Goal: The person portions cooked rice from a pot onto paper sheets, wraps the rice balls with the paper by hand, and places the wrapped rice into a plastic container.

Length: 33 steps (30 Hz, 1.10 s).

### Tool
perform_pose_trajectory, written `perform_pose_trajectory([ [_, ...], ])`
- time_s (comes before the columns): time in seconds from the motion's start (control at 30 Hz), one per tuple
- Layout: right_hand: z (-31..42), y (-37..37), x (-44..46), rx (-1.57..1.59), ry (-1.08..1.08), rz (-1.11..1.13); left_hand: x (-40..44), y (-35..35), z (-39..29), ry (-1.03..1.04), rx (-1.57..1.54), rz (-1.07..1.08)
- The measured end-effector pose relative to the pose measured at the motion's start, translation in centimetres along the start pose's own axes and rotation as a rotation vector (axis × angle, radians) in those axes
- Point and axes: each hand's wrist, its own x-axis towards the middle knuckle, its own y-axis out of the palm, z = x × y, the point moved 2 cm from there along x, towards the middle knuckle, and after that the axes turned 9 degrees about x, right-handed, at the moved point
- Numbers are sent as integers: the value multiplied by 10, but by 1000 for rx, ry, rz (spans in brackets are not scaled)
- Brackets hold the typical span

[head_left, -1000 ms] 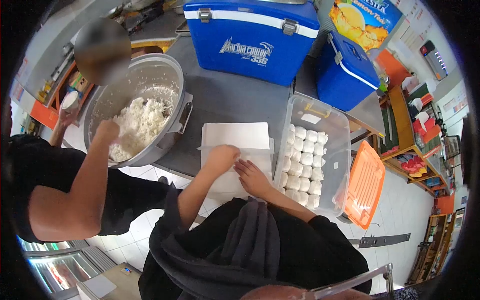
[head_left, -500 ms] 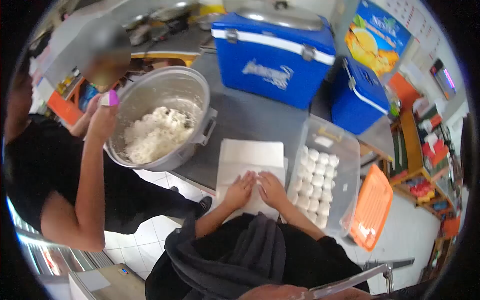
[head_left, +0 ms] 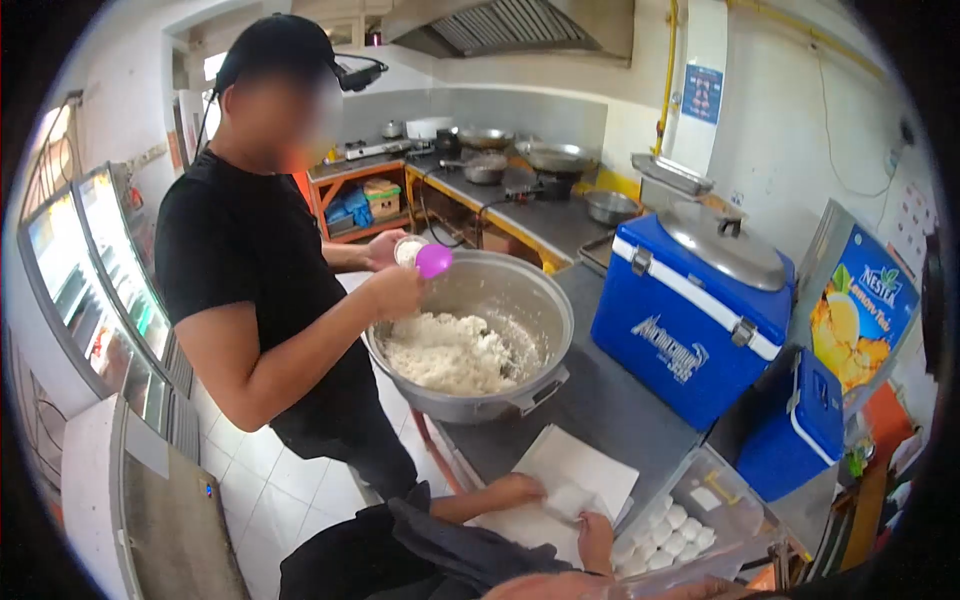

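A stack of white paper sheets (head_left: 608, 470) lies at the near edge of the grey counter. My left hand (head_left: 515, 490) reaches over it, its fingertips blurred beside a pale crumpled white sheet (head_left: 572, 500). On the sheet's other side, the fingers of my right hand (head_left: 595, 540) are pinched at its edge. Whether anything lies inside the sheet cannot be made out. Close by my right hand, a clear plastic bin (head_left: 735, 500) holds rows of small white wrapped bundles (head_left: 675, 535).
A co-worker (head_left: 250, 240) at left holds a purple scoop (head_left: 434, 261) and a small white cup over a large metal pot (head_left: 545, 300) of white rice. Two blue coolers (head_left: 690, 330) stand at the right. Pans (head_left: 555, 155) sit on the back counter.
My view has swung up and to the left. My hands, which lay flat together on the paper, are now apart with a crumpled white sheet between them. The co-worker keeps holding the purple scoop.
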Motion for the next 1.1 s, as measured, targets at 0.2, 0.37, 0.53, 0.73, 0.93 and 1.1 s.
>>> perform_pose_trajectory([
  [0.2,11,-12,35,57,579,64,44,-5,14,-216,-183,141],
  [0.37,29,-22,76,-328,447,205,78,6,-1,-582,-1,119],
  [0.53,16,-21,93,-581,416,453,92,-8,-16,-220,465,327],
  [0.73,-21,6,49,-279,543,303,54,-10,-35,-335,334,204],
  [0.93,16,21,15,-346,153,-49,31,10,-34,-437,80,-205],
  [1.1,9,9,17,-24,316,96,28,4,-40,-466,-108,-338],
])
